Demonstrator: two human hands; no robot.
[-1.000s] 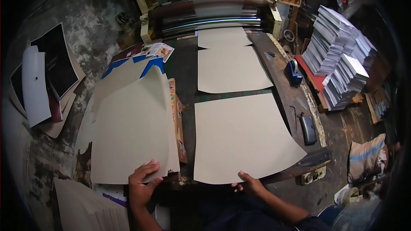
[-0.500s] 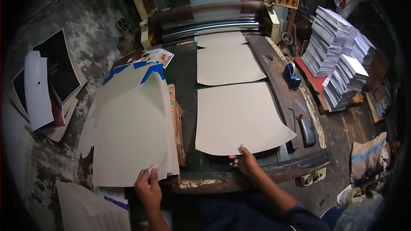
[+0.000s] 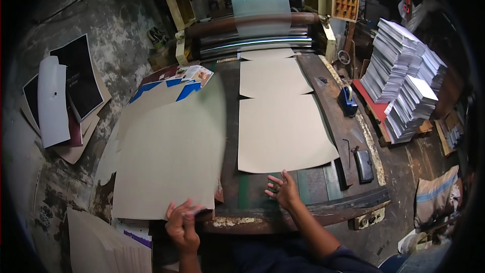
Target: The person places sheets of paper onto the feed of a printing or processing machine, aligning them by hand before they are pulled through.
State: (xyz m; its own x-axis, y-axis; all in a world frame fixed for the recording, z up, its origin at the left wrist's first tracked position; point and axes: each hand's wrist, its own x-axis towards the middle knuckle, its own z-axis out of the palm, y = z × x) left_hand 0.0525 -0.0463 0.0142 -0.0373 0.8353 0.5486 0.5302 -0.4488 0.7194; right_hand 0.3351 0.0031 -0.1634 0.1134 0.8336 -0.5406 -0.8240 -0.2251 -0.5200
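Observation:
My left hand (image 3: pixel 183 227) is at the near edge of a stack of large beige sheets, its fingers closed on the near right corner of the top sheet (image 3: pixel 169 146). That sheet's right side bulges up and is blurred. My right hand (image 3: pixel 285 192) is open, palm up and fingers spread, just short of the front edge of another beige sheet (image 3: pixel 285 136). It touches nothing that I can see. This sheet lies on the machine's dark table (image 3: pixel 230 172), behind it a second sheet (image 3: pixel 275 77) and a third (image 3: pixel 268 54) at the shiny rollers (image 3: pixel 255 43).
A blue tape dispenser (image 3: pixel 347 101) and a black case (image 3: pixel 364 166) sit along the table's right side. Tall stacks of white paper (image 3: pixel 391 65) stand farther right. More beige sheets (image 3: pixel 103 242) are at the lower left; dark printed sheets (image 3: pixel 83 78) lie on the floor.
The sheets on the table have advanced toward the rollers, away from my right hand, which has opened wider. At my left hand the top sheet has swung rightward.

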